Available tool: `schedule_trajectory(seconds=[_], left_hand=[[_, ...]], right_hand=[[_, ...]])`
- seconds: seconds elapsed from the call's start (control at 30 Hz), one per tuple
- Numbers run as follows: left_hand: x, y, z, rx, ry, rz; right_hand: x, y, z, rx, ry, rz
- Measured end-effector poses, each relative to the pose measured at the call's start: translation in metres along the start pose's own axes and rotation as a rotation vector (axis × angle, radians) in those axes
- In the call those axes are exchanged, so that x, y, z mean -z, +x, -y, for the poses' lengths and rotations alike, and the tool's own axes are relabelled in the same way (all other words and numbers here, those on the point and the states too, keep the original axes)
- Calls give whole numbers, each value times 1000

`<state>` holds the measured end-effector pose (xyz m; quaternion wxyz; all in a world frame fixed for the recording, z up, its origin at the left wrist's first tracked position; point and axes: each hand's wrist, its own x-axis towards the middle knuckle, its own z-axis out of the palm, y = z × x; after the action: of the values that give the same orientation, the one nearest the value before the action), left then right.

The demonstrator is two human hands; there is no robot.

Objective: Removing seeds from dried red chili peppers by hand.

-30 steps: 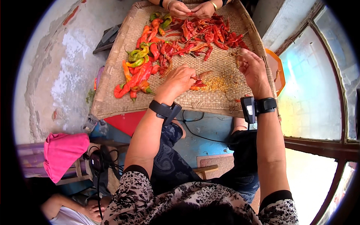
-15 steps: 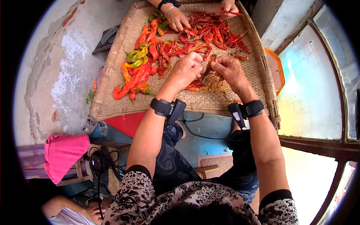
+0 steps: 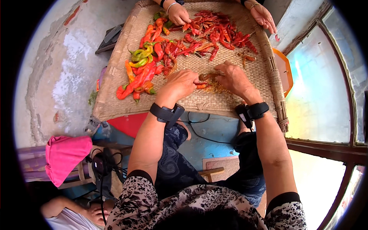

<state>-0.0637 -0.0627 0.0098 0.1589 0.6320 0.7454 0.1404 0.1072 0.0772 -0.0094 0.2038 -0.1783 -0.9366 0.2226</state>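
Observation:
Low over the near part of a woven tray (image 3: 193,105), my left hand (image 3: 181,85) is closed, with a red chili end at its fingertips. My right hand (image 3: 234,79) has curled fingers around the other side of a split, brownish dried chili (image 3: 209,76) that spans the gap between both hands. Right below them lies a pile of pale chili seeds (image 3: 217,89), partly hidden by my right hand. A small orange-red chili (image 3: 201,86) rests beside the seeds.
Dried red chilies (image 3: 222,34) cover the tray's far side; fresh red and green peppers (image 3: 140,69) lie left. Across from me, another person's hand (image 3: 179,14) touches chilies; their other hand (image 3: 263,17) is open above the right rim. A window (image 3: 318,84) stands right.
Both my hands have come down nearer the tray with the chili. The other person's hand at the far right has moved outward past the rim and opened, releasing a red chili.

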Motion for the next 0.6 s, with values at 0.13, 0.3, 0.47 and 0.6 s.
schedule_trajectory(seconds=[0.13,0.3,0.47,0.6], left_hand=[[4,4,-10,1,-90,-17],[7,12,-6,76,-304,-186],[-5,22,-5,110,-612,-264],[-1,26,-36,289,-1074,-115]], right_hand=[[-12,3,15,-65,-68,91],[-3,10,7,-232,172,-132],[-1,5,20,-549,1091,7],[-6,2,33,-594,1206,-21]])
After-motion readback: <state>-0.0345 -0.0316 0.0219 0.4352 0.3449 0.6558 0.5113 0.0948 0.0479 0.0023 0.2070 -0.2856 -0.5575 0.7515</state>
